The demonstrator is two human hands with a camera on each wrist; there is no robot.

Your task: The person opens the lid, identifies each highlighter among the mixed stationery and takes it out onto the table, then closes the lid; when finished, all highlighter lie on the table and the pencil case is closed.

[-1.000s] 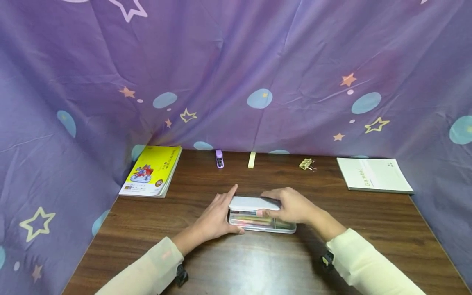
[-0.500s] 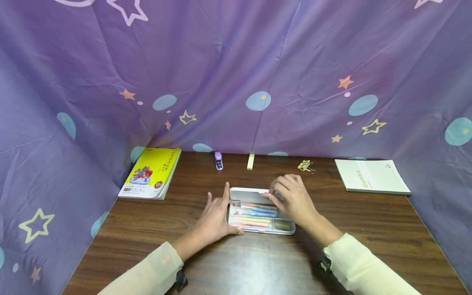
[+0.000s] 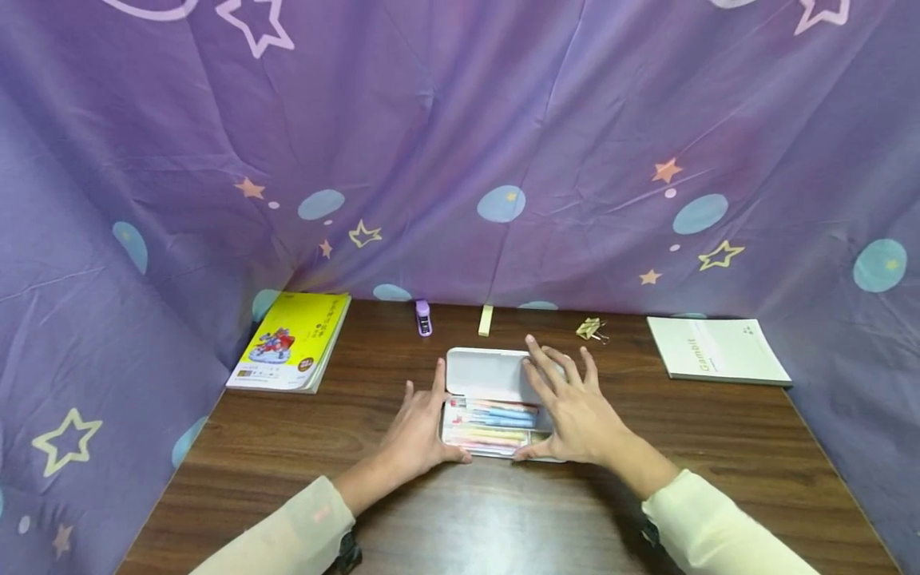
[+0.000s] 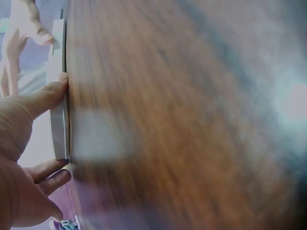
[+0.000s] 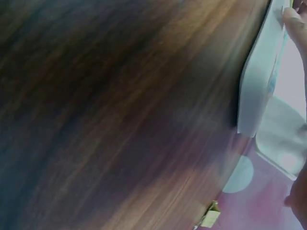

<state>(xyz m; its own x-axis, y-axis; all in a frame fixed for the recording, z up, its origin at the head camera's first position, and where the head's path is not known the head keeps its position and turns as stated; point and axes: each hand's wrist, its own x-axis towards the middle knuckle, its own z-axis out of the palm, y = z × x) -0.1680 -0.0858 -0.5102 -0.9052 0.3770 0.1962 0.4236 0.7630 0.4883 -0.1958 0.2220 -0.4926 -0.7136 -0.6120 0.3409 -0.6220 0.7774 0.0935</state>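
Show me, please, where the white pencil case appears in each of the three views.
Head: the white pencil case lies open just below centre.
Left wrist: it is a narrow vertical strip near the left edge.
Right wrist: it slants down from the top right.
Shared landmark: the wood-grain table.

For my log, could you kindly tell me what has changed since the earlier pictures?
The white lid of the rectangular white pencil case has swung backward, further open. The right hand no longer grips the lid but spans the case's right end. The left hand stays at the left end; the purple stapler is unmoved.
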